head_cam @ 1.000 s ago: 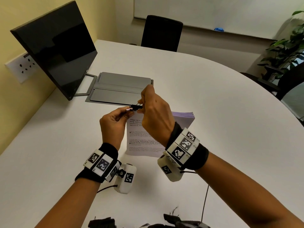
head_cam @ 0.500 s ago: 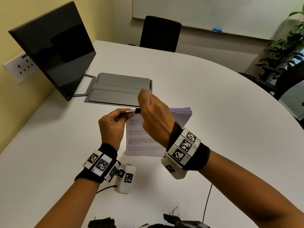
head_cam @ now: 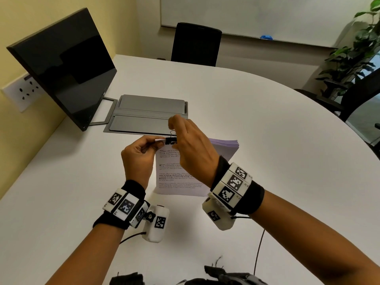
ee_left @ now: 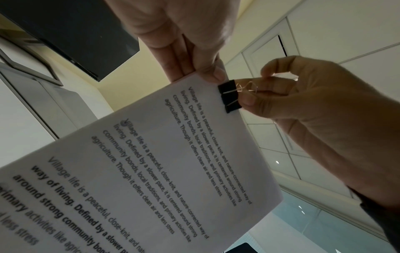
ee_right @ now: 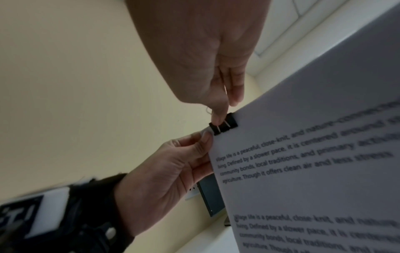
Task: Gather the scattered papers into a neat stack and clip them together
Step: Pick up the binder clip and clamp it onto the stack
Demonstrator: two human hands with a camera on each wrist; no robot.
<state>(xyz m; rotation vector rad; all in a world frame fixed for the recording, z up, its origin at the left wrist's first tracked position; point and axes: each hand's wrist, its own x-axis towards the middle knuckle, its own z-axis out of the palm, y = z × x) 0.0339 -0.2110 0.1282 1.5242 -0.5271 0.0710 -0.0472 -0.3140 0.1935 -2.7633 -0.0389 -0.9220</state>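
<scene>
Left hand (head_cam: 138, 159) pinches the top left corner of the printed papers (head_cam: 176, 177) — thumb on the front, fingers (ee_right: 200, 168) curled behind the sheets. The papers are held up off the table (head_cam: 267, 128), tilted, with the lower edge near or on the tabletop; contact cannot be told. Several blocks of text show on the front sheet, readable from the left wrist view (ee_left: 164, 154).

A black binder clip (ee_left: 230, 96) sits clamped on the top edge of the papers, just beside the left thumb (ee_left: 217, 75). Right hand (head_cam: 192, 150) grips the clip's wire handles (ee_left: 246, 89) — thumb and fingers curled around them, thumb tip touching the clip body. In the right wrist view the clip (ee_right: 223, 126) bites the corner of the sheets, with a right fingertip (ee_right: 217, 119) on it.

Behind the held papers lies a second stack of lilac-edged sheets (head_cam: 226, 146), flat on the table. Further back: a grey folded cover (head_cam: 144, 118), and a dark monitor (head_cam: 63, 66) tilted on its stand at the left. A black chair (head_cam: 196, 45) stands at the far side of the table, a whiteboard (head_cam: 267, 15) on the wall, a plant (head_cam: 353, 54) at the right.
</scene>
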